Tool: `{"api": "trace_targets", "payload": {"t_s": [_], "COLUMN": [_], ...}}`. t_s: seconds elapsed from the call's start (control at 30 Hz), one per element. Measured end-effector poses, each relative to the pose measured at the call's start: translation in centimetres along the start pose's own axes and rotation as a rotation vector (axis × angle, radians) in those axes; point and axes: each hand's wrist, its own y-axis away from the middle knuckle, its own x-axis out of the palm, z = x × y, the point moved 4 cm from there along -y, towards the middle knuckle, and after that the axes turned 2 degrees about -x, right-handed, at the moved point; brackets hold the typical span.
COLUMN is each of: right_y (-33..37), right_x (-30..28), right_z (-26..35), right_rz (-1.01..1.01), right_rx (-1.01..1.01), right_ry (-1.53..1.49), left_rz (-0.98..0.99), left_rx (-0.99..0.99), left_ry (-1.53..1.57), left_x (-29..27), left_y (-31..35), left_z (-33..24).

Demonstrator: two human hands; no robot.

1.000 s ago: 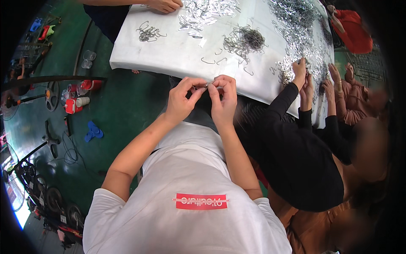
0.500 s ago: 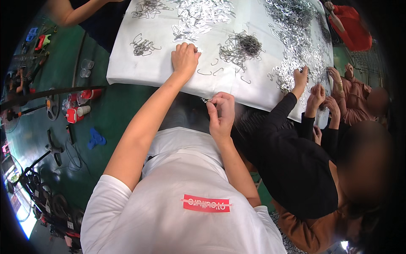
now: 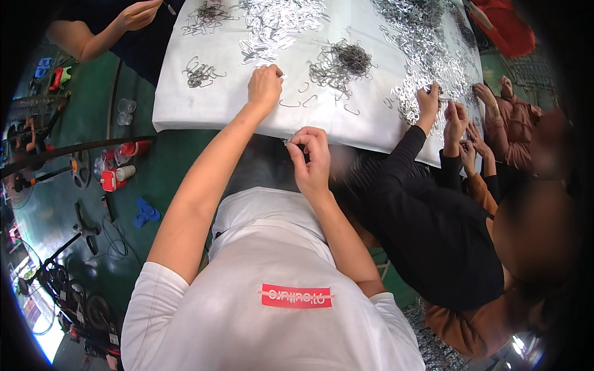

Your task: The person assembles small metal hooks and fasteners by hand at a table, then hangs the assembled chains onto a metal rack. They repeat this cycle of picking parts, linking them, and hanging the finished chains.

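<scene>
My left hand point(image 3: 265, 88) rests on the white-covered table point(image 3: 247, 117), fingers curled closed. At its fingertips shows a small white piece point(image 3: 283, 76), like those heaped beyond it. My right hand point(image 3: 311, 156) is held just off the table's near edge, thumb and fingers pinched on a small metal piece point(image 3: 287, 142), too small to make out in detail. Several loose wire hooks point(image 3: 307, 101) lie to the right of my left hand. Past them is a tangled heap of dark wire hooks point(image 3: 343, 65). A pile of flat silvery-white pieces point(image 3: 269, 34) spreads ahead.
Smaller hook clusters point(image 3: 202, 74) lie at the table's left. A large mixed pile point(image 3: 427, 68) covers its right side, where a co-worker in black point(image 3: 427, 229) and others work. Another person's hand point(image 3: 139, 15) is at far left. Blue slippers point(image 3: 146, 212) lie on the floor.
The whole view has shifted slightly. The far-left person's hand has come into sight holding something thin. Both my hands keep nearly the same pose, the right still pinching.
</scene>
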Motion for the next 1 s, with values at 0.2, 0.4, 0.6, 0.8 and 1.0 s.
{"api": "trace_targets", "payload": {"t_s": [0.2,0.4,0.6,0.8,1.0], "right_y": [0.4,0.4,0.4,0.4,-0.1], "right_x": [-0.5,-1.3,-1.4,-1.0,-0.8], "right_z": [0.0,-0.1,0.1,-0.1,-0.7], "right_rz": [0.036,0.034,0.024,0.057,0.140], "right_rx": [0.042,0.011,-0.034,-0.032,-0.057], "right_ry": [0.042,0.065,0.041,0.050,0.083], "left_rz": [-0.010,0.157,0.260,0.221,0.193], "left_rx": [-0.031,-0.101,-0.248,-0.235,-0.161], "left_ry": [0.153,0.798,0.981,0.927,0.933], "left_x": [-2.5,-6.7,-8.6,-8.9,-9.2], "left_y": [0.6,8.1,13.6,14.4,14.5], "left_z": [-0.7,-3.7,-6.2,-6.0,-5.5]}}
